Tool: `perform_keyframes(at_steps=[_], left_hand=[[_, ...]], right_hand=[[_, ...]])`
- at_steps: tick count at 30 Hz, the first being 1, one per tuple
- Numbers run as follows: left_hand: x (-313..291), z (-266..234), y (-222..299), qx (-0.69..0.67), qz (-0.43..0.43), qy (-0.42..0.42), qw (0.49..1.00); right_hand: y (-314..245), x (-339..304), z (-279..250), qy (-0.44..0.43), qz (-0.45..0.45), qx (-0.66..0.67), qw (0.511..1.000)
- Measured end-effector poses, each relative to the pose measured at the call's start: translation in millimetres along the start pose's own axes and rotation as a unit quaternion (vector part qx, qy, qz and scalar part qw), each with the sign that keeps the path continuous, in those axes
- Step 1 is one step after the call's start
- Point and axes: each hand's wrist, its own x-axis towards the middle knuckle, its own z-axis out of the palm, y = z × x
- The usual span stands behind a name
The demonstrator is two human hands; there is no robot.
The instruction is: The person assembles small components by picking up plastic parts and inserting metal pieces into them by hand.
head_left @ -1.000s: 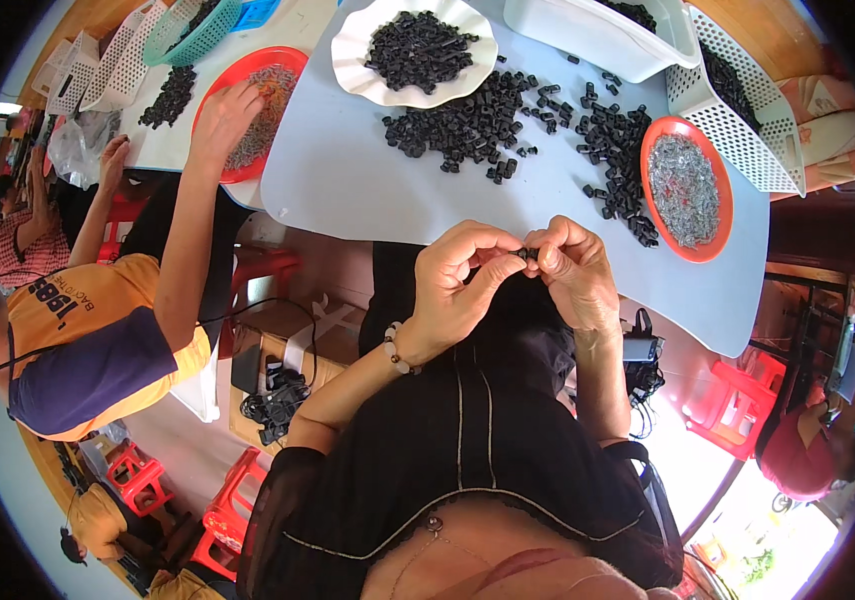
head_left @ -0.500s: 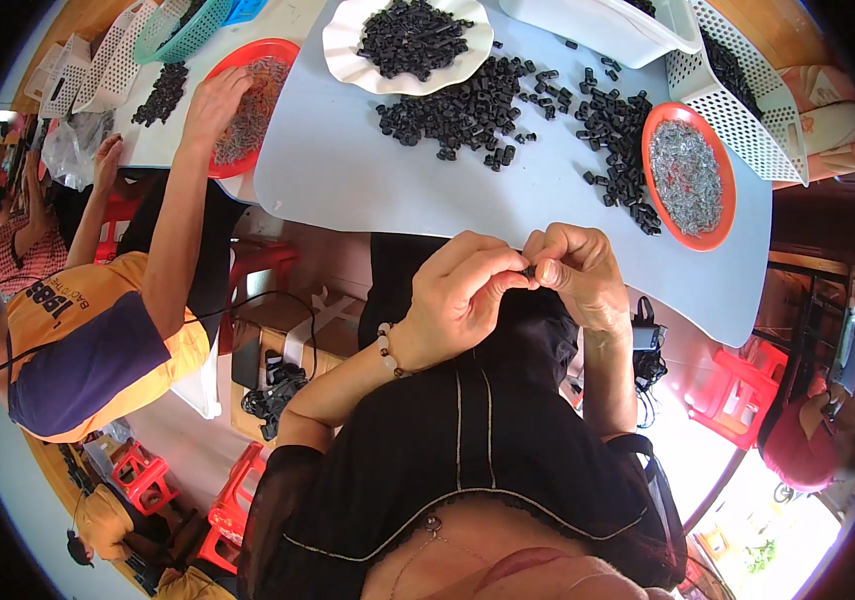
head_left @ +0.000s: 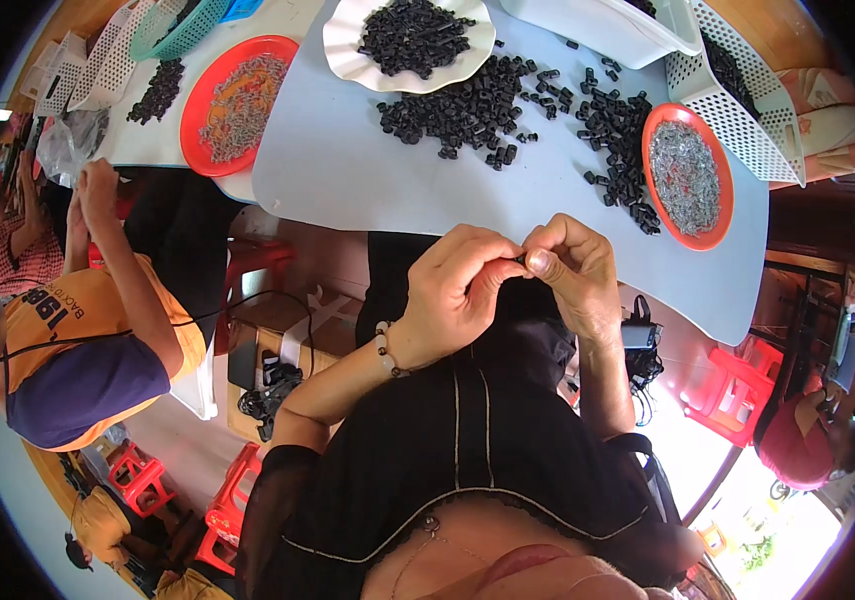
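My left hand [head_left: 456, 292] and my right hand [head_left: 578, 278] meet just off the table's near edge, above my lap. Between their pinched fingertips is a small black plastic part [head_left: 521, 258], mostly covered by the fingers. Both hands are closed on it. Beyond them, a pile of similar black parts [head_left: 453, 110] lies on the pale table [head_left: 348, 180], with a second cluster [head_left: 616, 130] to its right. An orange oval plate [head_left: 728, 205] beside that cluster holds many tiny silvery metal pieces [head_left: 686, 175]. A white scalloped plate [head_left: 343, 55] carries smaller black pieces [head_left: 416, 38].
At the back right stand a white tub [head_left: 598, 25] and a perforated white basket [head_left: 748, 120]. A co-worker [head_left: 98, 350] sits at the left near another orange plate [head_left: 193, 125]. Red stools [head_left: 738, 395] stand on the floor. A thin black cable [head_left: 218, 310] crosses at left.
My hands stay together, with the fingertips slightly shifted around the black part. The co-worker's hand has left the orange plate and joined their other hand.
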Motion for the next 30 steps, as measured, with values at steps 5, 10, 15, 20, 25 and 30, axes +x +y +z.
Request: perform_keyframes(at_steps=[5,10,15,20,25,30], left_hand=[[-12,12,-14,-0.233,-0.14,0.033,0.962],[-12,10,-15,-0.338,-0.234,0.003,0.912],[-12,11,-17,-0.342,-0.247,-0.002,0.907],[-12,12,-16,-0.331,-0.256,-0.006,0.908],[-12,11,-17,-0.34,-0.252,-0.013,0.906],[-14,12,-20,-0.308,-0.221,-0.003,0.925]], right_hand=[[1,0,12,0.069,-0.049,-0.029,0.996],[3,-2,1,0.026,-0.077,-0.093,0.992],[1,-3,-5,0.018,-0.072,-0.123,0.99],[9,0,-9,0.036,-0.13,-0.151,0.979],[2,-2,-2,0.072,-0.075,-0.132,0.986],[6,-2,-4,0.085,-0.035,-0.105,0.99]])
